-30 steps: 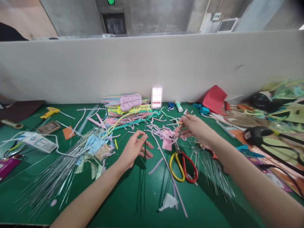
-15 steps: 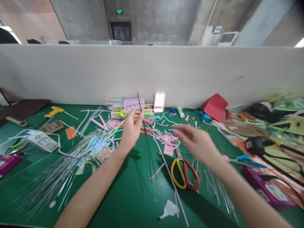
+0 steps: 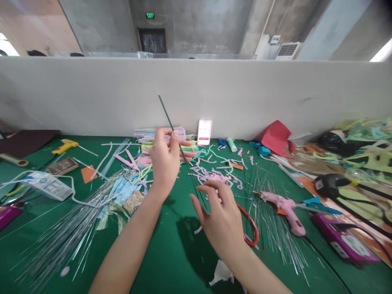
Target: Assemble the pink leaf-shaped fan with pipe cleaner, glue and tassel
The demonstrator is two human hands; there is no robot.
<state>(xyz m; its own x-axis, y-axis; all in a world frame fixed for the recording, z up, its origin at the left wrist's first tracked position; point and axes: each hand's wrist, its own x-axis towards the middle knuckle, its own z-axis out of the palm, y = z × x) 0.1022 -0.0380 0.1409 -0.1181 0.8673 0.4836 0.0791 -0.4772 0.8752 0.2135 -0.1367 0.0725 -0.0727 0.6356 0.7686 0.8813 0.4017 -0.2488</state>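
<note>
My left hand (image 3: 165, 160) is raised over the green table (image 3: 159, 253) and pinches a thin dark green wire stem (image 3: 171, 122) that slants up to the left. My right hand (image 3: 219, 216) reaches to the lower end of that stem, fingers curled at it near the table. Red and yellow scissors (image 3: 252, 230) lie just under and to the right of my right hand, mostly hidden by it. Pink and lilac strip scraps (image 3: 214, 175) lie just beyond both hands.
A bundle of silver wires (image 3: 70, 228) fans out at the left. A pink glue gun (image 3: 283, 204) lies at the right, a yellow glue gun (image 3: 65, 145) at the far left. Coloured strips (image 3: 153, 139), a phone (image 3: 204, 132) and red paper (image 3: 277, 136) line the white partition.
My left hand lifted the green stem up off the table. My right hand came back from the scraps at the far right to the stem's lower end, covering the scissors.
</note>
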